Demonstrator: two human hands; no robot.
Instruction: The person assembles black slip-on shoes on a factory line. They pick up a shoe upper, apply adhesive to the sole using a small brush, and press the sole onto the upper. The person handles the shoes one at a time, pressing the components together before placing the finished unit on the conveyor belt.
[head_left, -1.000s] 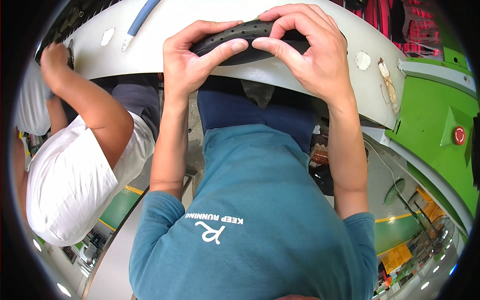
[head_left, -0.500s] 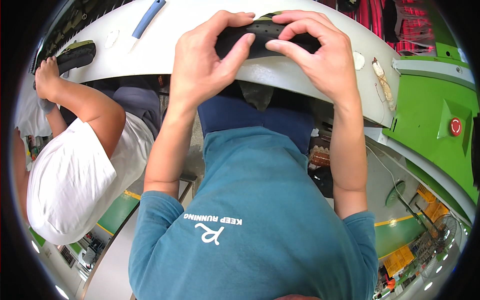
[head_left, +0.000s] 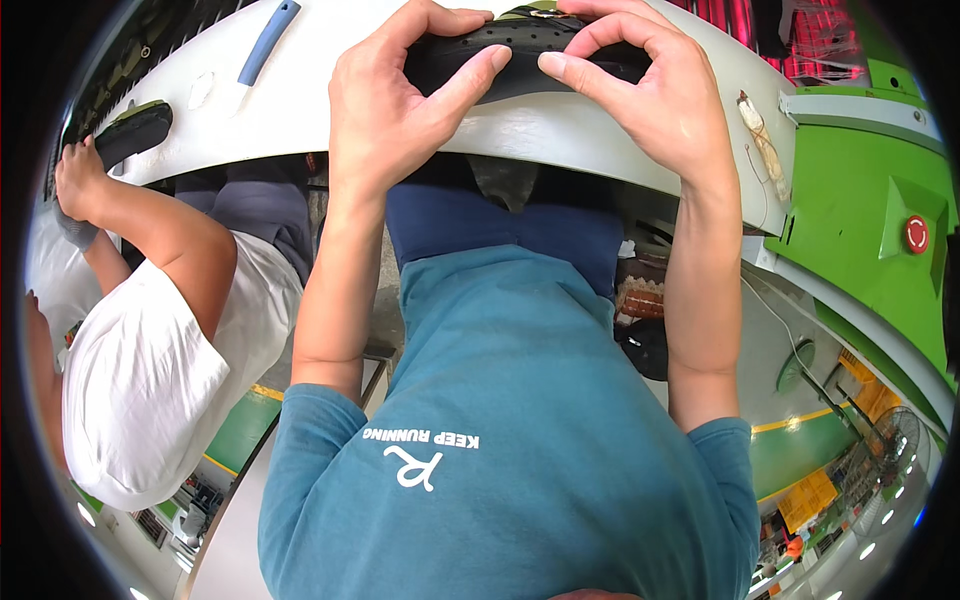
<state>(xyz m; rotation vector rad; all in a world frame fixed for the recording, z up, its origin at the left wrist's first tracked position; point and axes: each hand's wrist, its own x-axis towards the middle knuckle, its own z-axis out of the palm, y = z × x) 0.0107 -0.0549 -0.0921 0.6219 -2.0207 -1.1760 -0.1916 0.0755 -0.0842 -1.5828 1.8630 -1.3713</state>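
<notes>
A black shoe (head_left: 520, 68) with rows of small holes and olive trim along its top is held over the far part of the table, straight ahead. My left hand (head_left: 395, 105) grips its left side, with the thumb pressing the near face and fingers over the top edge. On the other side, my right hand (head_left: 665, 105) holds it in the same way, thumb toward the left thumb. Much of the shoe's ends lies behind my fingers. Off to the left, a co-worker's hand (head_left: 80, 180) holds a similar dark shoe (head_left: 138, 135).
The white curved table (head_left: 300, 100) carries a blue-handled tool (head_left: 268, 45) with a pale tip on the left. On the right lies a slim tool wrapped in tan material (head_left: 762, 140). A green machine (head_left: 840, 190) with a red button (head_left: 916, 234) borders the table's right end.
Both my hands and the shoe have shifted slightly up in the view, and the shoe's near face shows more. The thumbs have drawn slightly closer to the middle. The co-worker's shoe has shifted slightly left.
</notes>
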